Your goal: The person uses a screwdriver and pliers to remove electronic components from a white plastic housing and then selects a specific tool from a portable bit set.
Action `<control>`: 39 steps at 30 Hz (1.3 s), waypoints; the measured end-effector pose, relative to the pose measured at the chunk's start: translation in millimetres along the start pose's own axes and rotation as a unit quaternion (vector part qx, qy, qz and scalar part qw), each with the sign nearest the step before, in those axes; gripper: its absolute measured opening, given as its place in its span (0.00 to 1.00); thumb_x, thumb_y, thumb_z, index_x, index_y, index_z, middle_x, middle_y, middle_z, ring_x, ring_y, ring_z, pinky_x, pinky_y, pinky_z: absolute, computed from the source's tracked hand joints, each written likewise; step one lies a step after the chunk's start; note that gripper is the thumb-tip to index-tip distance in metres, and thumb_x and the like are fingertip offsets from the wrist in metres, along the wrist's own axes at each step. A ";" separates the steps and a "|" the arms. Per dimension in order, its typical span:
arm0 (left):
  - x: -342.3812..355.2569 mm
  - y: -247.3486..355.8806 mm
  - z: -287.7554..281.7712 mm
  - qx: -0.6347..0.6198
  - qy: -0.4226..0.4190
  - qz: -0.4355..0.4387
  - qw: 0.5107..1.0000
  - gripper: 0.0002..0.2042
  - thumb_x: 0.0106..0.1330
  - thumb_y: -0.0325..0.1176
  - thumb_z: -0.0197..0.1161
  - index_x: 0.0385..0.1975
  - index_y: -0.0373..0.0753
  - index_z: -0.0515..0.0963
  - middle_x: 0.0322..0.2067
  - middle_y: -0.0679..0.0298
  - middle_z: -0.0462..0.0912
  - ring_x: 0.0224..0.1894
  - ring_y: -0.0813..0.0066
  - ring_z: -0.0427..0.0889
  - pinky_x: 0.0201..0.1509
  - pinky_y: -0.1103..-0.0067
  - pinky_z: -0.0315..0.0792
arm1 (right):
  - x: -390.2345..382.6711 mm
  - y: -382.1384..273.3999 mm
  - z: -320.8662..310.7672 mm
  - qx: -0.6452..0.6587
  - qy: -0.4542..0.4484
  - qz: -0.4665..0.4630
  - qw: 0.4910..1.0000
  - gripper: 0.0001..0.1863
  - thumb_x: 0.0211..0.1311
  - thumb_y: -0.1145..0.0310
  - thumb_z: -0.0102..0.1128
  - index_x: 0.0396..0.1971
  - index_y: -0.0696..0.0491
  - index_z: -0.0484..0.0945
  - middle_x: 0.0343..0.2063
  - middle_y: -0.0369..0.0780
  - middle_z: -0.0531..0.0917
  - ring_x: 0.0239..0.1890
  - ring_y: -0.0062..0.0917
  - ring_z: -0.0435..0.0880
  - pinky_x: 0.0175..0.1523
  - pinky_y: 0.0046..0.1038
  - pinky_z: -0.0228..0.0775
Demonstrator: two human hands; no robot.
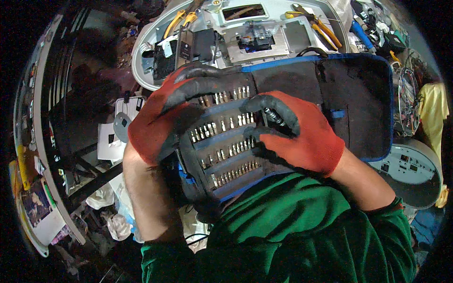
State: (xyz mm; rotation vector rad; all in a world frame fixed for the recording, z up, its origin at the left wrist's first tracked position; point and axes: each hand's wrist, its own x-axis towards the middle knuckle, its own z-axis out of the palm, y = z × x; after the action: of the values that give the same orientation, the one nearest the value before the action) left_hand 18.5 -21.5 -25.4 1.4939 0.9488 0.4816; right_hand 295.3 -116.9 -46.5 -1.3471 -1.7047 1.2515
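Note:
An unfolded black fabric bit case (356, 89) with blue edging lies before me. On its left panel, rows of silver screwdriver bits (226, 123) sit upright in dark holders with blue strips. My left hand (165, 111), in a red glove with black fingers, is closed on the panel's left side, its fingers reaching over the upper rows. My right hand (299, 132), gloved alike, is closed round a dark shiny ribbed tool, apparently a driver handle (273, 116). Its fingertips touch the right ends of the middle rows, and whether they pinch a bit is hidden.
Beyond the case stands a large grey rounded housing (139, 61) with exposed parts, holding orange-handled pliers (325, 35) and yellow-handled cutters (174, 23). Cable coils (408, 104) and a round grey housing (410, 165) are at right. A dark metal frame (52, 127) runs along the left.

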 end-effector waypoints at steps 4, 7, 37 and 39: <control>2.4 7.0 -1.8 0.078 -0.027 0.051 0.995 0.23 0.60 0.17 0.60 0.58 0.33 0.75 0.62 0.56 0.73 0.63 0.66 0.71 0.68 0.74 0.62 | 3.6 -3.8 4.8 0.005 -0.009 -0.039 0.999 0.31 0.50 0.65 0.70 0.55 0.59 0.73 0.46 0.52 0.82 0.49 0.49 0.81 0.57 0.40 0.72; 8.0 9.7 -3.2 0.132 -0.062 0.090 0.985 0.23 0.59 0.17 0.60 0.57 0.33 0.75 0.62 0.56 0.73 0.64 0.65 0.71 0.69 0.73 0.62 | 10.1 -11.1 8.3 -0.011 -0.032 -0.047 0.998 0.31 0.50 0.64 0.70 0.55 0.59 0.73 0.46 0.53 0.82 0.50 0.49 0.81 0.57 0.41 0.72; -2.3 7.7 1.9 0.043 0.017 0.002 0.999 0.21 0.59 0.21 0.60 0.56 0.35 0.77 0.61 0.57 0.75 0.64 0.66 0.72 0.68 0.74 0.63 | 20.2 -19.7 8.3 0.103 -0.007 -0.038 0.994 0.21 0.55 0.67 0.65 0.49 0.57 0.77 0.39 0.51 0.83 0.43 0.47 0.84 0.49 0.38 0.76; -2.8 5.1 2.5 0.025 0.029 -0.007 0.999 0.22 0.59 0.21 0.61 0.56 0.35 0.77 0.61 0.57 0.75 0.63 0.66 0.72 0.68 0.75 0.63 | 14.9 -14.3 5.3 0.079 0.028 -0.058 0.995 0.18 0.55 0.70 0.64 0.46 0.55 0.78 0.37 0.50 0.83 0.42 0.46 0.84 0.47 0.36 0.76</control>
State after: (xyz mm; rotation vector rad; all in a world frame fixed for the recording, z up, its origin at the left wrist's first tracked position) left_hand 20.2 -24.9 -20.3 1.5246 1.0234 0.4973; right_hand 281.2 -104.7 -36.3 -1.1637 -1.5863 1.2436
